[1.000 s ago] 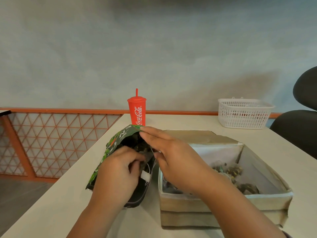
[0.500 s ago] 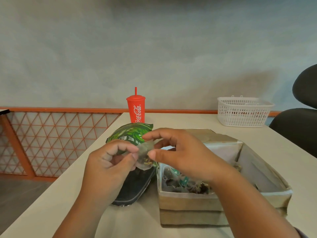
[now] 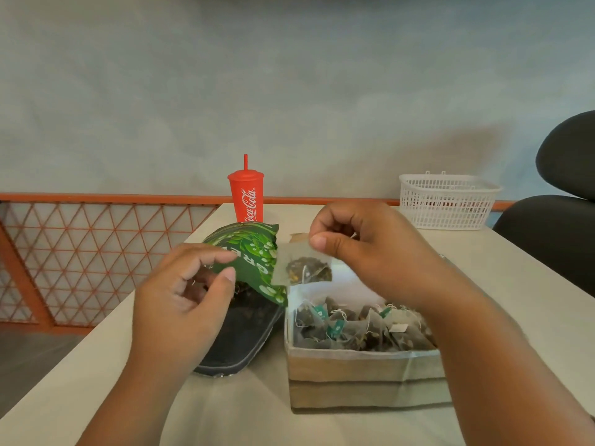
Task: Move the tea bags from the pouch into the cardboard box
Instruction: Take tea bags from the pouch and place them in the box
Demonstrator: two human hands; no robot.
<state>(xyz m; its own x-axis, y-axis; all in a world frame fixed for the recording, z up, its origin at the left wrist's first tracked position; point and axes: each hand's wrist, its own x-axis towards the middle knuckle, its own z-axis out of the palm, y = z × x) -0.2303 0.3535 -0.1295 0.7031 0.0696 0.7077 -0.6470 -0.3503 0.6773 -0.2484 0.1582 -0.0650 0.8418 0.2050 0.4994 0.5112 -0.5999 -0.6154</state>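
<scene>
While the right hand (image 3: 370,252) pinches the upper edge of a single tea bag (image 3: 306,268) between thumb and curled forefinger, the bag hangs in the air over the far left corner of the cardboard box (image 3: 363,371), just beside the pouch (image 3: 254,262). The bag is translucent, with dark leaf visible inside. The left hand (image 3: 180,300) has its fingers curled, and thumb and forefinger appear to grip the green, leaf-printed lip of the pouch, holding the mouth up and open. The pouch lies on its side on the tabletop (image 3: 515,284), its dark base toward the viewer, immediately left of the box; whether the two touch cannot be told. The box is open at the top and holds a heap of pyramid tea bags (image 3: 354,329) with strings and small green or white tags. At the far edge of the tabletop stand a red lidded cup (image 3: 246,201) with a straw, behind the pouch, and a white plastic basket (image 3: 447,201) to the right. A dark chair (image 3: 553,220) stands at the right, and an orange lattice railing (image 3: 96,252) runs along the left.
</scene>
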